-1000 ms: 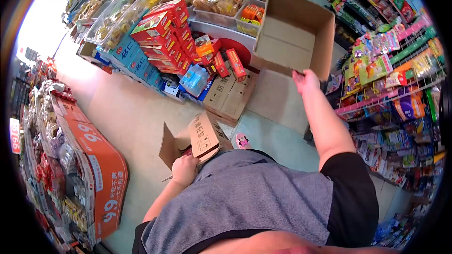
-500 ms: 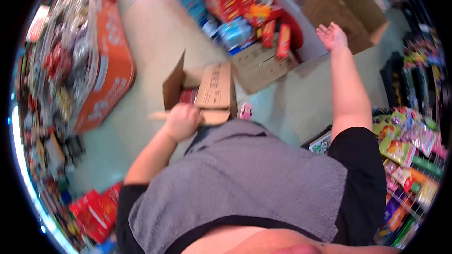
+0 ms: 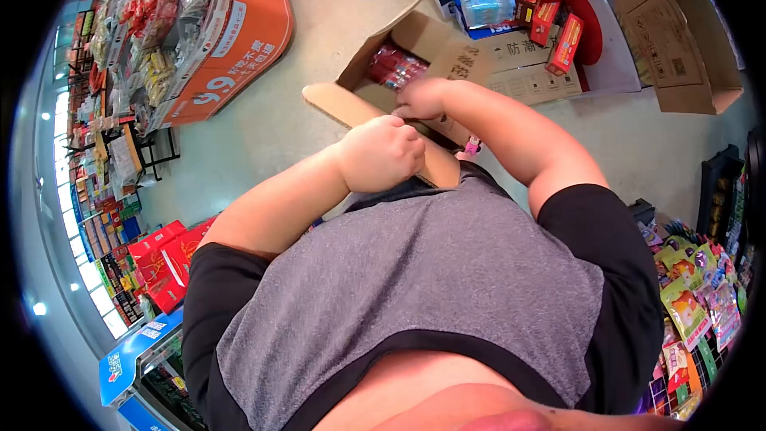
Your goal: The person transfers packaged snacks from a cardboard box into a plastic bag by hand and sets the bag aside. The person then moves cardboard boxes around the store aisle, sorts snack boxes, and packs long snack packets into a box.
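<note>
An open cardboard box [image 3: 372,101] stands in front of my body, tilted toward me, with shiny red packets [image 3: 395,67] inside. My left hand [image 3: 381,153] is closed around the near cardboard flap [image 3: 339,105]. Over the mouth of the box, close to my left hand, is my right hand [image 3: 423,99]. It is smeared by motion and its fingers are partly hidden, so whether it grips anything does not show.
Beyond the box lie red cartons [image 3: 565,45] and a clear-wrapped blue pack [image 3: 486,5] on a flattened carton [image 3: 523,80]. An empty cardboard box [image 3: 678,40] stands at upper right. An orange-fronted snack display [image 3: 251,20] is at upper left, bagged goods [image 3: 686,307] at lower right.
My right hand has come in from beside the far cardboard box to the open box before me. My left hand stays on the flap. The view has turned and shifted.
</note>
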